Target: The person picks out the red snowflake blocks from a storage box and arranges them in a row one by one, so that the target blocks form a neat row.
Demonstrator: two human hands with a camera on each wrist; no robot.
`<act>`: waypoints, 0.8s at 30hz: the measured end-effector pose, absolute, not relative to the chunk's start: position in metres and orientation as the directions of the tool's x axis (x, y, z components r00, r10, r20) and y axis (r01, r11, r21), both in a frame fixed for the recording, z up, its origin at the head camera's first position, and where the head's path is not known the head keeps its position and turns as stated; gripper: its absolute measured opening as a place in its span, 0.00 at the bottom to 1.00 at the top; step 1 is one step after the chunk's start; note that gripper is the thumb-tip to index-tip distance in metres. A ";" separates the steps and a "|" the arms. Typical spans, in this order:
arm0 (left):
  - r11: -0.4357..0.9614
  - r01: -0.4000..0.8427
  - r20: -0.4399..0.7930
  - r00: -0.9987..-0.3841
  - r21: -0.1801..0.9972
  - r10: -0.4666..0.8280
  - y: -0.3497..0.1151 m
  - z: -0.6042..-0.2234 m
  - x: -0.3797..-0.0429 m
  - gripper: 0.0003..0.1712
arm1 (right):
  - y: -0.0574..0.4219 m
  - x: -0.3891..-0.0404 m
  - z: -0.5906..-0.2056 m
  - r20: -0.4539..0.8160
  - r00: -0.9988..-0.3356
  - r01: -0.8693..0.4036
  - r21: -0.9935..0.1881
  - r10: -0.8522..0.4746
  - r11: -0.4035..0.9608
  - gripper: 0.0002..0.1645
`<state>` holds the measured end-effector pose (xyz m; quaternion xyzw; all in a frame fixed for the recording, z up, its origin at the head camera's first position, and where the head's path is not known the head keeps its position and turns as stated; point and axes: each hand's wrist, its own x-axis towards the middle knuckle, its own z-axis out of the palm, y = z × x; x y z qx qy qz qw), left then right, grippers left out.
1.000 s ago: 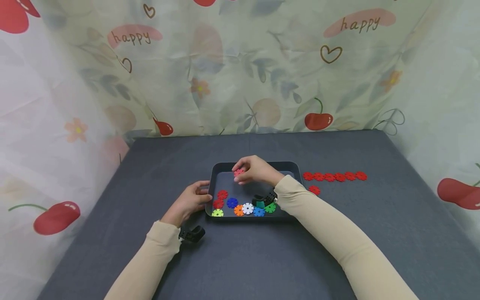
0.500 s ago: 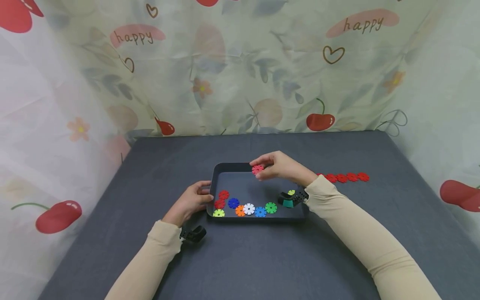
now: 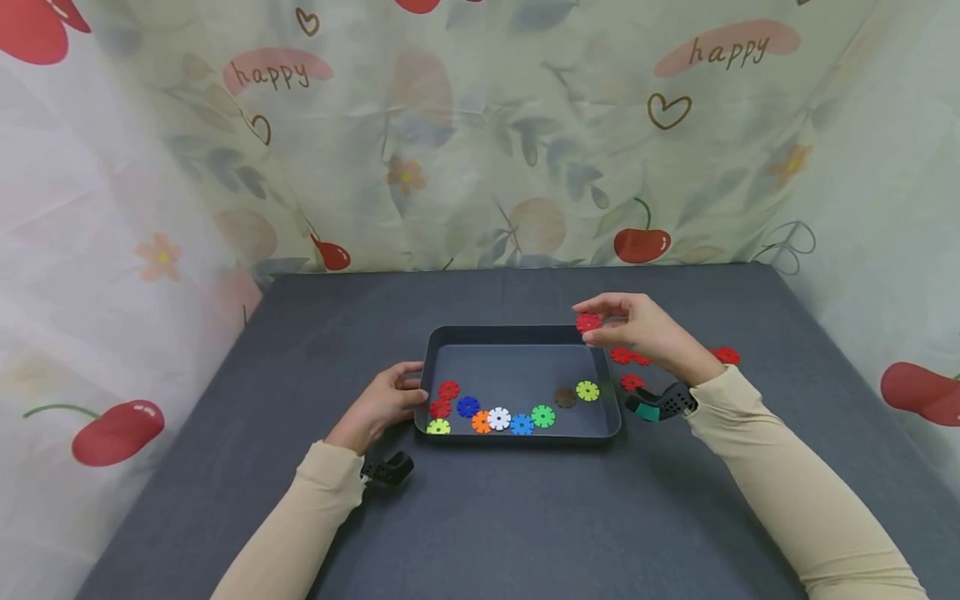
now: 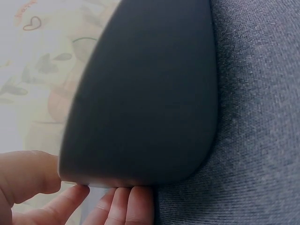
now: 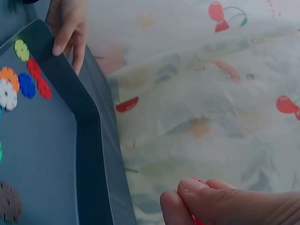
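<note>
My right hand [image 3: 637, 325] pinches a red notched plastic disc [image 3: 588, 322] between thumb and fingertips, above the back right corner of the black tray [image 3: 517, 438]. In the right wrist view only a sliver of red shows behind the thumb [image 5: 211, 201]. My left hand [image 3: 384, 402] grips the tray's left wall, thumb at the rim and fingers against the outside, as the left wrist view shows at the tray's side [image 4: 150, 103]. Inside the tray lie two red discs [image 3: 448, 390], a blue disc [image 3: 468, 407], a white disc [image 3: 498, 418] and several others.
Right of the tray, red discs form a row, partly hidden by my right hand; one end disc [image 3: 726, 356] shows. Another red disc [image 3: 632, 382] lies nearer, beside the tray's right wall. A patterned curtain [image 3: 480, 167] hangs behind the grey cloth-covered table [image 3: 495, 517].
My right hand has carried the red disc rightward from over the tray's left half to its back right corner. Brown and yellow-green discs have come into view. The left hand stays put.
</note>
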<state>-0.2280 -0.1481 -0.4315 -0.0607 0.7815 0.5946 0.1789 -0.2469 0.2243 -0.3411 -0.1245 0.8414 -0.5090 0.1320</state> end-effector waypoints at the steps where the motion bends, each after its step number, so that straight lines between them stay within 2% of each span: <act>1: 0.284 -0.309 -0.352 -0.929 0.908 0.117 -0.148 -0.432 -0.228 0.35 | 0.231 -0.245 -0.341 -0.092 -0.939 -0.078 -0.882 -0.331 0.465 0.28; 13: 0.294 -0.312 -0.357 -0.927 0.903 0.114 -0.148 -0.430 -0.228 0.35 | 0.288 -0.230 -0.362 -0.116 -0.983 0.015 -0.823 -0.141 0.567 0.33; 24: 0.297 -0.307 -0.353 -0.928 0.904 0.118 -0.147 -0.430 -0.227 0.35 | 0.316 -0.227 -0.397 -0.170 -0.977 0.057 -0.797 -0.133 0.601 0.30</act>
